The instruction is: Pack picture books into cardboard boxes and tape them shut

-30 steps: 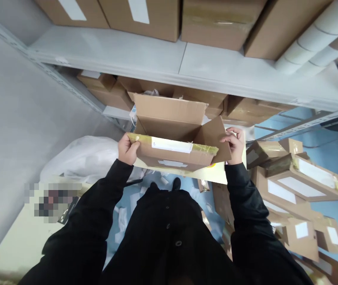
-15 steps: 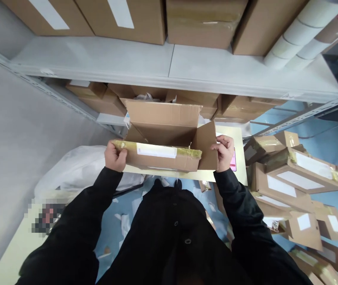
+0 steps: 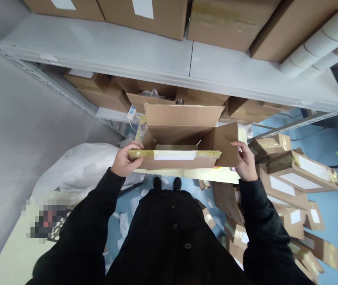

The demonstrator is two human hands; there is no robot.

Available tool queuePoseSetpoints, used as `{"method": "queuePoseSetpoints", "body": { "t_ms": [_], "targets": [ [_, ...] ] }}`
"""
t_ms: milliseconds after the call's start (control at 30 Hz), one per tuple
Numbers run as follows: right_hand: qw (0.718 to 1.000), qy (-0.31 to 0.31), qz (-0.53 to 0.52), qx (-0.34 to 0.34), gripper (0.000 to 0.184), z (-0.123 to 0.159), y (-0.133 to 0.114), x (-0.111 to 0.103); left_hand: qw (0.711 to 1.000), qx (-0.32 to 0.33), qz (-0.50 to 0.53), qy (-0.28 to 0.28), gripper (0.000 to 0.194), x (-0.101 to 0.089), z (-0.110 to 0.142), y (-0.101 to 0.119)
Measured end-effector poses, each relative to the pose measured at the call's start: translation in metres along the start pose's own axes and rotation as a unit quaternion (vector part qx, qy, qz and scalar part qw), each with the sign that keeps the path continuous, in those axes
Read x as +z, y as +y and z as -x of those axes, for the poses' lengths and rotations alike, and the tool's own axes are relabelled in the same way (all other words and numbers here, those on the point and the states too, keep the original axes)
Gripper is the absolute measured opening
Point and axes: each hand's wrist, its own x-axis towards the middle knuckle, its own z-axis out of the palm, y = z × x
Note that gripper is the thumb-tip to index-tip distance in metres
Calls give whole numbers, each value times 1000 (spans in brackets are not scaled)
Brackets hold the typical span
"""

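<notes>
An open cardboard box [image 3: 181, 136] sits over the pale yellow table [image 3: 198, 174], its back flap raised and its right flap folded outward. Yellowish tape and a white label run along the near flap. My left hand [image 3: 126, 158] pinches that near flap at its left end, thumb below and fingers above. On the other side, my right hand [image 3: 245, 160] grips the outer edge of the right flap between thumb and fingers. Part of the box's inner floor shows; I see no goods in it.
A grey metal shelf [image 3: 121, 47] crosses the view, with cartons [image 3: 231, 23] and white rolls [image 3: 320, 43] on it. Taped boxes [image 3: 302, 174] are piled at the right. A white plastic bag [image 3: 80, 166] bulges at the left, near a keyboard [image 3: 57, 229].
The box has tipped so more of its inside and floor shows. My left fingers have shifted over the near flap's edge, and my right hand still holds the right flap, now spread further outward.
</notes>
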Motion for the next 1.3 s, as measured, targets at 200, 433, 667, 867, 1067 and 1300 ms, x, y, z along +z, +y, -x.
{"method": "queuePoseSetpoints", "body": {
  "t_ms": [200,433,667,867,1067,1300],
  "targets": [
    [994,-52,40,86,33,-7,-30,-8,966,-1,40,-254,13,-32,0,35],
    [983,-172,36,62,68,12,-68,14,969,-26,28,-244,8,-27,8,35],
    [968,-251,3,-8,70,16,-48,9,986,-66,32,-152,17,-25,15,16],
    [947,-312,31,-65,63,25,-41,5,989,-47,41,-130,17,-24,11,15],
    [957,-281,52,-50,46,29,-38,13,989,-21,74,-127,17,-23,9,9],
    [955,-276,88,-61,54,27,-38,16,994,-45,52,-80,24,-17,7,2]
  ]
}}
